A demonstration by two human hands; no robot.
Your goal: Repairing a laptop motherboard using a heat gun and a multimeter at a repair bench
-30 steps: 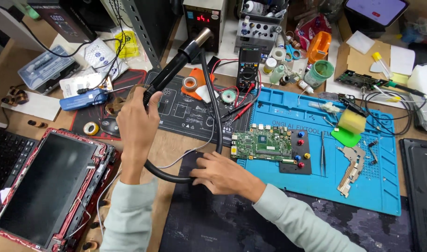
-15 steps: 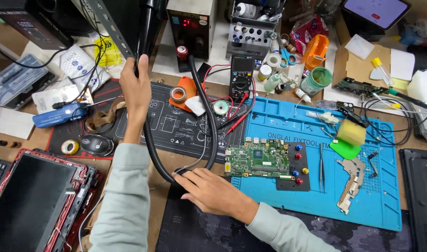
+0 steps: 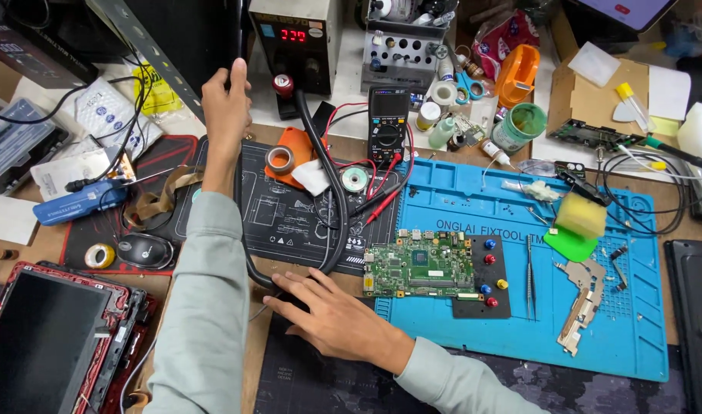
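I am stretching my left arm far forward, my left hand (image 3: 227, 103) apparently curling closed, though its fingers are facing away from view. I am laying my right hand (image 3: 332, 318) flat, palm down, fingers spreading leftward.

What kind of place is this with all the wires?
Probably an electronics repair bench: a green circuit board lies on a blue work mat, with a multimeter nearby.
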